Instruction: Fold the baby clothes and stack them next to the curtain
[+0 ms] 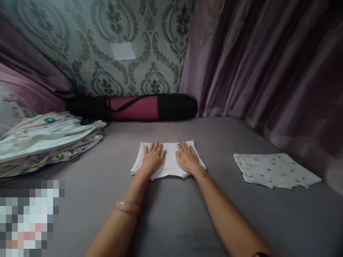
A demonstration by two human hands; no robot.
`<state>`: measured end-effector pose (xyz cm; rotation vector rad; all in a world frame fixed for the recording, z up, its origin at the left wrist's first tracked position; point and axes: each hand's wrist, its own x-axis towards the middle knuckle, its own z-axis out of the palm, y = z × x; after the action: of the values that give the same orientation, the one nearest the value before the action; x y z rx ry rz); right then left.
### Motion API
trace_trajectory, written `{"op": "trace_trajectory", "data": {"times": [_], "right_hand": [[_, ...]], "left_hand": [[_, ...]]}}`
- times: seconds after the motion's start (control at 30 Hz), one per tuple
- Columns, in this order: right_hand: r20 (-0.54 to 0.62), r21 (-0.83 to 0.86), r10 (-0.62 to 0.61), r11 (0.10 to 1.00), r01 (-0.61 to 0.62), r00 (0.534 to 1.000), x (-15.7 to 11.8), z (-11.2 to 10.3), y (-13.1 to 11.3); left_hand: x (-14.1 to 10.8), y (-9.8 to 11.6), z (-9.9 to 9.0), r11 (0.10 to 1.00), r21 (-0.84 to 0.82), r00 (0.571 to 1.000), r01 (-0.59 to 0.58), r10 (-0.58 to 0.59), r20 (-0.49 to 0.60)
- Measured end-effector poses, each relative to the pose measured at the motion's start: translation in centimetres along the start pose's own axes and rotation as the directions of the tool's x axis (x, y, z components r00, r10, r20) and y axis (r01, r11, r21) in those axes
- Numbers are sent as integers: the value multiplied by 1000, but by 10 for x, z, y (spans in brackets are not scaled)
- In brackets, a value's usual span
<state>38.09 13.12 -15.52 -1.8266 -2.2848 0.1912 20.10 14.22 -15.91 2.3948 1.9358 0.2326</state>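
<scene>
Both the left hand (154, 157) and right hand (187, 157) are pressing flat, unclenched, on a white cloth (170, 166) midway across the grey sheet (174, 217). Spotted fabric (276, 170) is lying rightward, piled cloths (50, 137) leftward, a black-and-red bag (146, 110) beyond

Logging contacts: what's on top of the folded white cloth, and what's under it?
Left hand and right hand lie flat on the folded white cloth. Gray sheet shows around it; what lies directly beneath is covered.
</scene>
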Motion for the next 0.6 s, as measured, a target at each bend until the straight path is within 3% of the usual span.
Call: {"op": "trace_trajectory", "data": {"times": [0.17,0.3,0.43,0.6], "right_hand": [[0,25,17,1000,-17,1000,1,0,4],[-67,-24,114,993,-116,991,1,-1,13],[-20,-24,152,988,-152,988,3,-2,21],[-17,-18,200,979,-201,980,2,-6,32]], "left_hand": [[-1,-4,-3,1000,4,1000,-3,3,3],[-4,-16,-7,995,13,993,97,-96,-66],[-4,-27,-8,988,-42,989,146,-146,-1],[-4,-36,-7,980,-44,979,196,-198,-52]]}}
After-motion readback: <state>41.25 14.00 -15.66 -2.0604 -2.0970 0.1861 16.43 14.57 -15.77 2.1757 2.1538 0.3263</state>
